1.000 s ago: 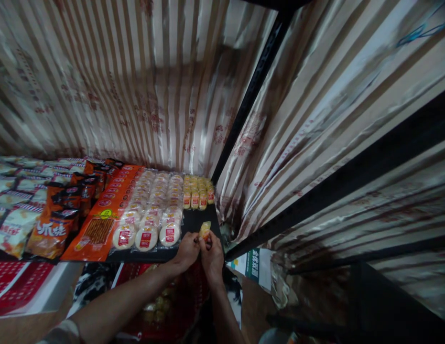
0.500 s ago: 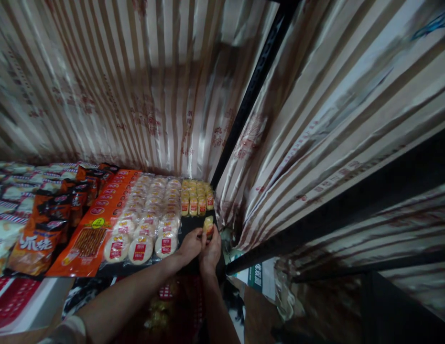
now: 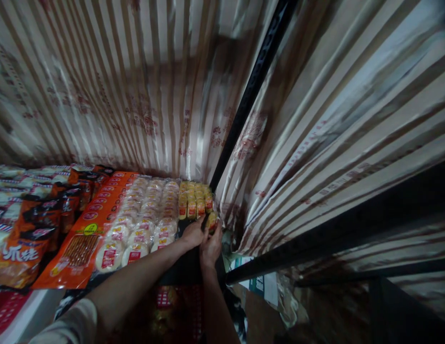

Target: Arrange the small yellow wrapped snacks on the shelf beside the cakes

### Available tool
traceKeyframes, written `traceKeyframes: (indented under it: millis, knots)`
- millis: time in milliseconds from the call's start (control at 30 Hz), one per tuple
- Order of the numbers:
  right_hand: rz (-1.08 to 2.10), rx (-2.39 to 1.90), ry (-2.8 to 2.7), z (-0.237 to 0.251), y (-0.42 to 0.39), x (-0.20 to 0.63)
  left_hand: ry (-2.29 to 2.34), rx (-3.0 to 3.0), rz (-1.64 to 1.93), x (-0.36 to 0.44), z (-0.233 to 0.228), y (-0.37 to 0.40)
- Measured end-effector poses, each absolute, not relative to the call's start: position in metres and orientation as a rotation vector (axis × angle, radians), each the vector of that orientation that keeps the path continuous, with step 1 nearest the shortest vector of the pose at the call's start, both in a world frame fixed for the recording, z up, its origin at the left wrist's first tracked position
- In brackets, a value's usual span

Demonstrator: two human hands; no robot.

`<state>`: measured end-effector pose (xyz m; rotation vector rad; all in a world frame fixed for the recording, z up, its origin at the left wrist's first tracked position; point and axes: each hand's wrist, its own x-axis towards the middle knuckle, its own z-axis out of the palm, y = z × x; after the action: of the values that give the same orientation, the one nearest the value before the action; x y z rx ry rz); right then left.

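Toward the right end of a dark shelf (image 3: 182,267), my right hand (image 3: 211,248) is closed around a small yellow wrapped snack (image 3: 211,220). My left hand (image 3: 193,234) is beside it, its fingers stretched forward and apart, close to the front of several rows of matching yellow wrapped snacks (image 3: 191,209). Those packs stand side by side, red labels facing front. Left of them lie rows of round white rice crackers (image 3: 138,252) in clear wrappers with red labels.
An orange bag of stick snacks (image 3: 79,248) and orange-black snack bags (image 3: 23,258) fill the shelf's left part. A black post (image 3: 240,119) rises at the shelf's corner, before striped plastic sheeting (image 3: 154,95). A red basket (image 3: 168,297) sits below.
My hands have parted slightly. The right hand keeps the yellow snack and has shifted a little right, while the left reaches toward the front yellow packs. The view has shifted slightly.
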<state>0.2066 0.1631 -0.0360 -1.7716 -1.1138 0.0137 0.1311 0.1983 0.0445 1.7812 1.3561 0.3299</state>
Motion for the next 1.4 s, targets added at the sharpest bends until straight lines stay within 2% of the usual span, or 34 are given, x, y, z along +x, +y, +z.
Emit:
traceKeyframes:
  millis: [400,800,1400]
  knots:
    - [0.11,-1.848,-1.091,-0.031,0.189,0.213,1.45,1.823,0.426,0.136,0.032,0.199]
    - [0.07,-1.783,-1.166,-0.027,0.209,0.22,1.473,1.82,0.355,0.134,0.036,0.199]
    - [0.032,-1.653,-1.331,-0.068,0.206,0.232,1.498,1.809,0.368,0.135,0.041,0.194]
